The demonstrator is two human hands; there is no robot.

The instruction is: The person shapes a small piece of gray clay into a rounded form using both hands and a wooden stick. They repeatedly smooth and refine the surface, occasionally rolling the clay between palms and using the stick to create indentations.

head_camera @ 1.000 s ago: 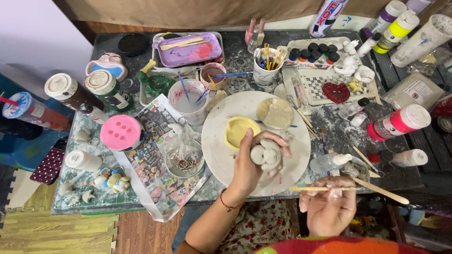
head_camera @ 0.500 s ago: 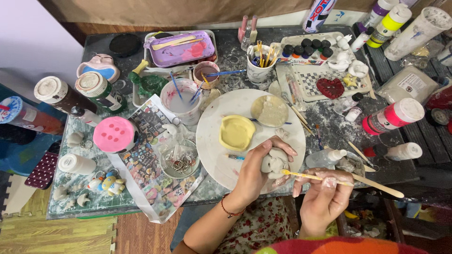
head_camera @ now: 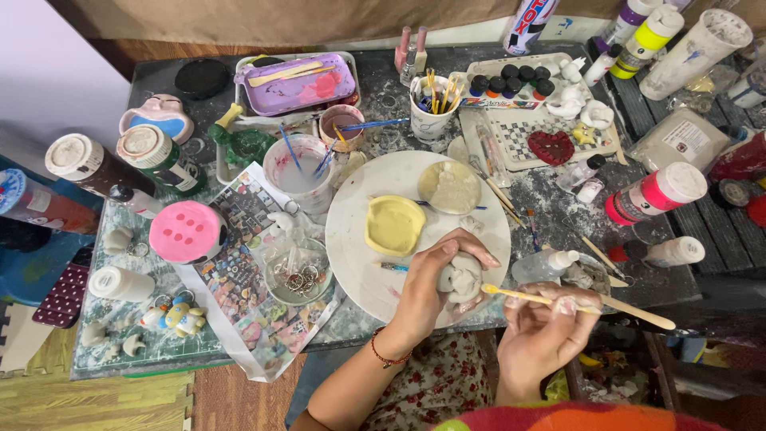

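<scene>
A: What has changed since half a second ago?

B: The right hand (head_camera: pixel 546 331) has brought its brush (head_camera: pixel 578 306) up, so the tip now sits just beside the small white figurine (head_camera: pixel 461 279); the left hand (head_camera: pixel 435 287) holds that figurine much where it was.

A: Start with the biggest thing, then.

B: The cluttered dark surface (head_camera: pixel 550 191) carries everything. On it lies a round white plate (head_camera: pixel 351 231), with a yellow mould (head_camera: pixel 394 225) near its middle and a shallow cream dish (head_camera: pixel 449 187) at its upper right.

A: And the figurine?

B: Over the plate's lower right edge, above the near rim of the surface. The left hand's fingers (head_camera: pixel 471 247) are curled round it, grasping it from behind and above.

A: The right hand?

B: Its fingers (head_camera: pixel 568 303) are pinched on the long wooden brush, which lies almost level, bristles pointing left toward the figurine.

A: Anything smaller nearby?

B: A small clear squeeze bottle (head_camera: pixel 544 266) lies just right of the figurine, and a pink lid (head_camera: pixel 185 231) rests well off to the left.
</scene>
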